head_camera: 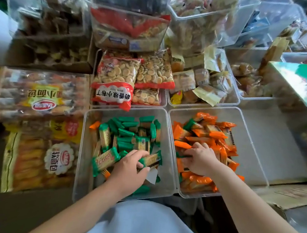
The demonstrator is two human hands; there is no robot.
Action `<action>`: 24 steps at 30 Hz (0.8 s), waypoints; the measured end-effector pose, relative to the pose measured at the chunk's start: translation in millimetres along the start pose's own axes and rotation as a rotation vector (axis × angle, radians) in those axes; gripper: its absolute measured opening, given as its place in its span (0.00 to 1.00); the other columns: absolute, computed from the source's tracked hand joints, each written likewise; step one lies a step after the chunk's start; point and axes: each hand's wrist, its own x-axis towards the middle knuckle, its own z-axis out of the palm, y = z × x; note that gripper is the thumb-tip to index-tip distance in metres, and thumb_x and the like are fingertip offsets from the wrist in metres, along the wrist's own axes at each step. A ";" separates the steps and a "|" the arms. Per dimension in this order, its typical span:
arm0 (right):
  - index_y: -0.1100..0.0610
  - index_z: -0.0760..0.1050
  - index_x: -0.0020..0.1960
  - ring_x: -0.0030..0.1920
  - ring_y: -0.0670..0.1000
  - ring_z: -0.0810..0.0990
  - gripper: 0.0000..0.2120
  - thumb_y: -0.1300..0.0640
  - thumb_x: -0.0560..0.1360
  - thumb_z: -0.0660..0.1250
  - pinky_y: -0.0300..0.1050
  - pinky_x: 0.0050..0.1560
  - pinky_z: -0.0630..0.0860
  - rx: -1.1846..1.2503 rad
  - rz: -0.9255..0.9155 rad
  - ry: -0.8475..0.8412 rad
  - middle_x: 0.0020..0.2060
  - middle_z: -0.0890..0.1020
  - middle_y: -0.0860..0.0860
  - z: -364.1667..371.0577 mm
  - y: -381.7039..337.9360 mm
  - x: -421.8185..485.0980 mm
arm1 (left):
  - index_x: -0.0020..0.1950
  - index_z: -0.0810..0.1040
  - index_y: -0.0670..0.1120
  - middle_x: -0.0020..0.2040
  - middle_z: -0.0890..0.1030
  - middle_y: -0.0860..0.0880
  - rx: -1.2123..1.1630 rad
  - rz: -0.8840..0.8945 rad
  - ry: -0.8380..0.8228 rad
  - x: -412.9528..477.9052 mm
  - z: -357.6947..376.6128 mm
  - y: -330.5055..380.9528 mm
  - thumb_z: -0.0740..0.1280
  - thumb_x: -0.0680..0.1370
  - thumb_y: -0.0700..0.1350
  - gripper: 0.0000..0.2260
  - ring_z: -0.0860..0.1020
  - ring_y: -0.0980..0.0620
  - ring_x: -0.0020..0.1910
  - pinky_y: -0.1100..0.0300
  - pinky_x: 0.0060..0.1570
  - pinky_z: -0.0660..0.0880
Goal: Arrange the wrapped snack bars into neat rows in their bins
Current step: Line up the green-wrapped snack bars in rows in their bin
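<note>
- The green-wrapped bars (125,132) are heaped loosely, at all angles, in the clear left bin (83,166). Barcode labels can be seen on a few wrappers, but the print is too small to read.
- One green bar (152,159) is gripped at the near edge of this heap by the left hand (130,169), with the fingers (142,153) curled over its top and the thumb beneath it.
- A single orange bar (94,125) is seen at the far left corner of the same bin.
- The orange-wrapped bars (212,133) are piled against the left side of the clear right bin (252,151), and one green-ended bar (189,123) is mixed in at the far end.
- The right hand (201,160) is laid on the orange pile with its fingers bent down among the wrappers. Whether a bar is held cannot be told.
- Behind the left bin, a red bag of small round biscuits (115,84) is marked "奶香味小布丁", seen upside down, and similar bags lie beside it.
- Behind the right bin, pale-wrapped small cakes (197,83) are held in another clear bin.
- To the left, one bread bag (42,96) is labelled "小面包" on yellow, and a second bread bag (40,160) is labelled "软面包" on a white round panel. The red oval logos on both are blurred.
- Further clear bins of wrapped snacks are stacked at the back.
</note>
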 end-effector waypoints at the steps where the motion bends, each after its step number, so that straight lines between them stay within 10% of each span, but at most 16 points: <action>1: 0.37 0.73 0.71 0.68 0.57 0.65 0.19 0.38 0.81 0.60 0.54 0.69 0.66 0.028 0.003 -0.011 0.62 0.70 0.47 0.3 2.6 -2.3 | 0.71 0.74 0.58 0.61 0.74 0.63 0.003 0.002 0.001 -0.6 1.3 -0.2 0.69 0.81 0.48 0.18 0.78 0.64 0.54 0.74 0.46 0.68; 5: 0.36 0.74 0.64 0.66 0.53 0.71 0.15 0.36 0.79 0.62 0.55 0.68 0.72 0.222 0.015 -0.087 0.64 0.75 0.44 1.7 17.0 -20.1 | 0.70 0.74 0.59 0.60 0.75 0.62 -0.021 0.005 -0.020 -1.5 5.5 1.0 0.69 0.81 0.48 0.17 0.78 0.65 0.52 0.71 0.47 0.71; 9: 0.42 0.79 0.63 0.54 0.49 0.79 0.13 0.55 0.84 0.61 0.47 0.58 0.80 0.369 0.011 0.019 0.57 0.80 0.45 4.5 28.9 -34.0 | 0.69 0.75 0.58 0.59 0.77 0.62 -0.039 0.004 -0.054 1.4 11.9 6.8 0.69 0.81 0.47 0.17 0.76 0.68 0.52 0.63 0.51 0.75; 18: 0.46 0.84 0.56 0.47 0.43 0.80 0.07 0.54 0.80 0.70 0.37 0.47 0.77 0.445 0.022 0.026 0.49 0.83 0.44 7.7 31.8 -30.1 | 0.71 0.75 0.57 0.63 0.74 0.63 0.013 0.062 -0.101 4.4 21.5 15.7 0.68 0.82 0.47 0.18 0.77 0.69 0.52 0.73 0.46 0.71; 24: 0.46 0.77 0.50 0.45 0.48 0.80 0.07 0.58 0.82 0.65 0.49 0.46 0.81 0.515 0.098 0.155 0.46 0.81 0.45 11.5 26.3 -42.0 | 0.71 0.75 0.56 0.64 0.74 0.61 0.011 0.046 -0.113 8.7 19.7 13.7 0.68 0.82 0.48 0.18 0.78 0.66 0.52 0.66 0.50 0.73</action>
